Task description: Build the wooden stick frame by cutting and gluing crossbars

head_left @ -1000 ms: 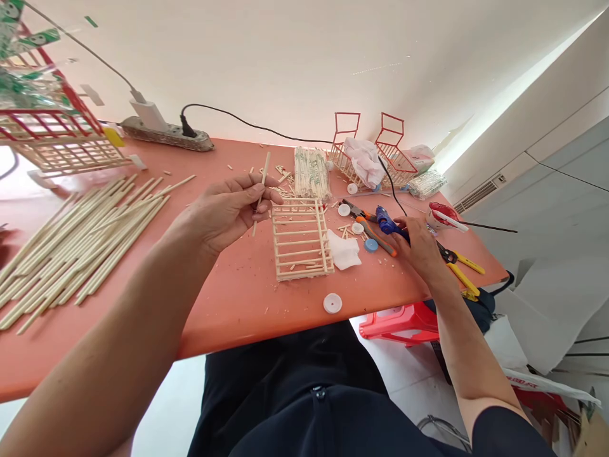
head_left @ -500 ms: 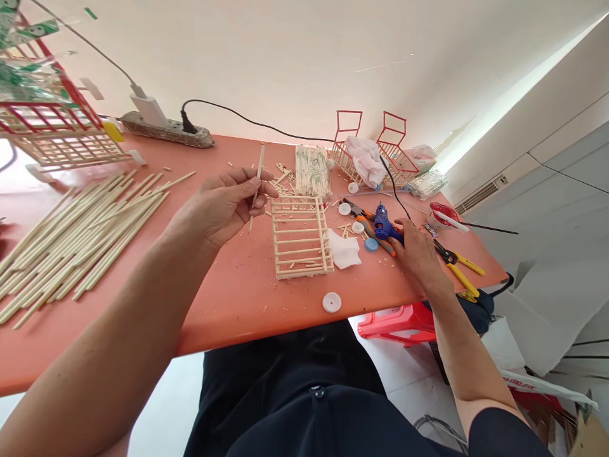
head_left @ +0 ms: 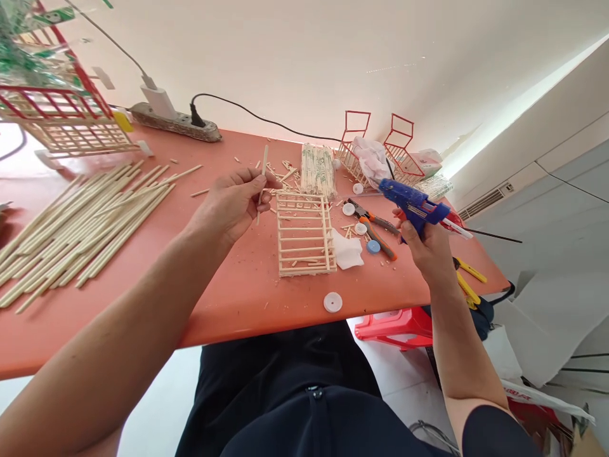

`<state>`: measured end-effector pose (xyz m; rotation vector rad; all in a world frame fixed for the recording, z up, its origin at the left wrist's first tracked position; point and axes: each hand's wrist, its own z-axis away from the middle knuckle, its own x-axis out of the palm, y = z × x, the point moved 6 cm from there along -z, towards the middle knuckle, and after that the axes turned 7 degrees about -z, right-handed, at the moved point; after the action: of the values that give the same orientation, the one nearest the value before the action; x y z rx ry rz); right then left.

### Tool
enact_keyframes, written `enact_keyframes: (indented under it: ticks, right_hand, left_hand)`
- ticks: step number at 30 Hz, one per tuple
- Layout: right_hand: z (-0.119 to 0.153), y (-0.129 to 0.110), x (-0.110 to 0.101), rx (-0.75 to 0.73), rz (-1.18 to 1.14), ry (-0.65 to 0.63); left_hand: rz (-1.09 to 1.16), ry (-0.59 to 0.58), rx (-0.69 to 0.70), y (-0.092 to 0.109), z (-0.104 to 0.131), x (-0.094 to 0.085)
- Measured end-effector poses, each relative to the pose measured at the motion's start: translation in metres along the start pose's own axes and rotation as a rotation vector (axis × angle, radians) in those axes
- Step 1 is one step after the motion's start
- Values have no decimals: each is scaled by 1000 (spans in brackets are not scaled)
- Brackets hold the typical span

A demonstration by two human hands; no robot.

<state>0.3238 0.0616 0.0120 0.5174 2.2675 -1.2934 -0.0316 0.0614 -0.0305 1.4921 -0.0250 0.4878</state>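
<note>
Between thumb and fingers, my left hand [head_left: 240, 200] pinches a thin wooden stick [head_left: 264, 161], held nearly upright over the table. My right hand [head_left: 425, 244] is wrapped round the handle of a blue glue gun [head_left: 413, 204], raised above the tabletop with its nozzle pointing left. A small frame of glued sticks [head_left: 301, 240], with rungs like a ladder, lies between my hands, and neither hand touches it. White tissue [head_left: 347, 249] lies against the frame's right side. Orange-handled pliers [head_left: 378, 238] rest below the glue gun.
Many loose sticks [head_left: 90, 228] cover the left of the orange table [head_left: 214, 304]. A stick model with red rails [head_left: 71, 120] and a power strip [head_left: 176, 122] stand behind. Bundled sticks [head_left: 318, 170], bottle caps [head_left: 332, 302] and yellow-handled cutters [head_left: 469, 282] lie around.
My right hand has lifted the glue gun off the table and turned it nozzle-left. My left hand still holds the stick in nearly the same place. The view has shifted slightly.
</note>
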Motion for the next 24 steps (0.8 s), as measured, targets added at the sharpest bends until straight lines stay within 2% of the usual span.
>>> enact_keyframes:
  ticks: [2,5,9,14,24]
  right_hand:
    - [-6,-20,13,-30,-73,-63]
    - [-15,-46,39,-59,-186,-237]
    - [-26,-71,65,-139,-144,-338]
    - [-35,-78,79,-156,-5,-355]
    - [-40,-74,84,-189,88,-319]
  left_hand:
    - [-12,1,13,-2,-1,0]
    - [-39,3,23,-3,-2,0]
    - [-38,-33,35,-6,-2,3]
    - [-25,-56,32,-11,-4,5]
    - [-38,-53,50,-9,-4,4]
